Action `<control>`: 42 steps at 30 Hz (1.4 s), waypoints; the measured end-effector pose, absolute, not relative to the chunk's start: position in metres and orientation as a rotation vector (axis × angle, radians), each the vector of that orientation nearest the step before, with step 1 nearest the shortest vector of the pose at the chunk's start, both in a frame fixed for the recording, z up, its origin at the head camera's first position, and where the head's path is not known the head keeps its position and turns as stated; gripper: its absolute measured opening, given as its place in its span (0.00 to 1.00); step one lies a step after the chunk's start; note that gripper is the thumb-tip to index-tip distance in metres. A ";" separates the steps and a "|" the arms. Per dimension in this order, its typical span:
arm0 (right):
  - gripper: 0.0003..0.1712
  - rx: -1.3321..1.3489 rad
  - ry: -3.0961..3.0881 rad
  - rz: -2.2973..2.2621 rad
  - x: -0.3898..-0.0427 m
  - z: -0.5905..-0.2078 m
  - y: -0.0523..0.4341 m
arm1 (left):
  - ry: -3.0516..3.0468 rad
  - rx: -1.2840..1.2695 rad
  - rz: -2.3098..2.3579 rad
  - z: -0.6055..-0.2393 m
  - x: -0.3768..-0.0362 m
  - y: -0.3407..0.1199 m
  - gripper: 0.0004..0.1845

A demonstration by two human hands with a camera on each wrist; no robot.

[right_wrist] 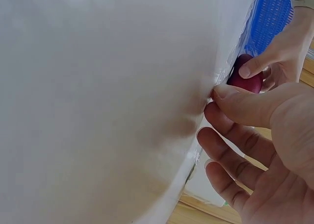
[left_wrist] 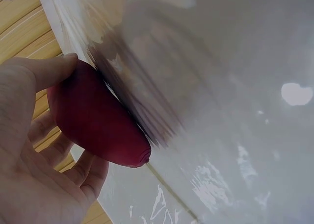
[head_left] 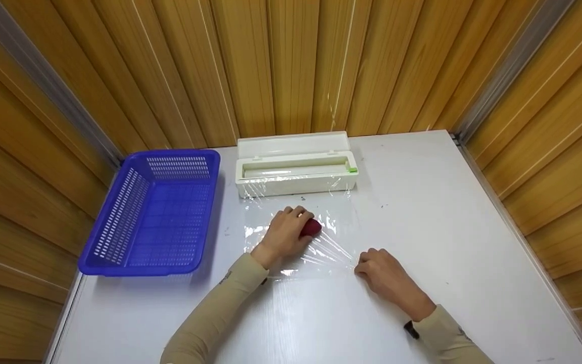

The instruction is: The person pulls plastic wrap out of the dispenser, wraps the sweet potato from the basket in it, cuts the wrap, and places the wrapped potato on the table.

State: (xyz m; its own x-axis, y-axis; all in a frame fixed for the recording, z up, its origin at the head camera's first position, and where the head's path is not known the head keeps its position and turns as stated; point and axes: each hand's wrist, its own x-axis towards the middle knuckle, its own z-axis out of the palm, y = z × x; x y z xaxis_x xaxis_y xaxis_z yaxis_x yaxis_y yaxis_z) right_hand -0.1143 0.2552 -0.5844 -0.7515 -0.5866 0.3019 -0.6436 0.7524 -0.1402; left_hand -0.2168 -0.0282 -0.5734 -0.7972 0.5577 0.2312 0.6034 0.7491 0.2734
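Observation:
A sheet of clear cling film point(head_left: 327, 248) lies pulled out on the white table point(head_left: 447, 212), still joined to the white dispenser box point(head_left: 296, 169) behind it. My left hand point(head_left: 291, 230) grips a dark red oblong thing point(head_left: 312, 228) on the film. In the left wrist view my thumb and curled fingers of the left hand point(left_wrist: 29, 150) wrap around the red thing point(left_wrist: 98, 121) beside the wrinkled film point(left_wrist: 147, 101). My right hand point(head_left: 369, 263) pinches the film's near right corner, and creases run from there toward the red thing. The right wrist view shows my right hand point(right_wrist: 255, 136) with its thumb at the film's edge.
A blue perforated plastic basket point(head_left: 139, 268) stands on the table's left side, with nothing in it. Wooden panel walls close in the table at the back and both sides. The dispenser's lid stands open at the back centre.

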 end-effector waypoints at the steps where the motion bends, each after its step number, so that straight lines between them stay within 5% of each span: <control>1: 0.08 0.969 -2.713 0.348 -0.114 -0.584 0.255 | -2.809 -0.939 -0.517 -0.573 -0.216 -0.028 0.25; 42: 0.08 0.967 -2.738 0.389 -0.114 -0.579 0.254 | -2.713 -0.920 -0.412 -0.553 -0.199 -0.058 0.28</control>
State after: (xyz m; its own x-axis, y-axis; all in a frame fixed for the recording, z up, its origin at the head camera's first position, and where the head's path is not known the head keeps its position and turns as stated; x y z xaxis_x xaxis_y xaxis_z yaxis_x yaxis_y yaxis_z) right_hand -0.1142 0.2544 -0.5789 -0.7623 -0.5820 0.2831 -0.6379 0.7497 -0.1762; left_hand -0.1991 -0.0583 -0.5531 -0.7705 0.5523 0.3181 0.6218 0.7610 0.1849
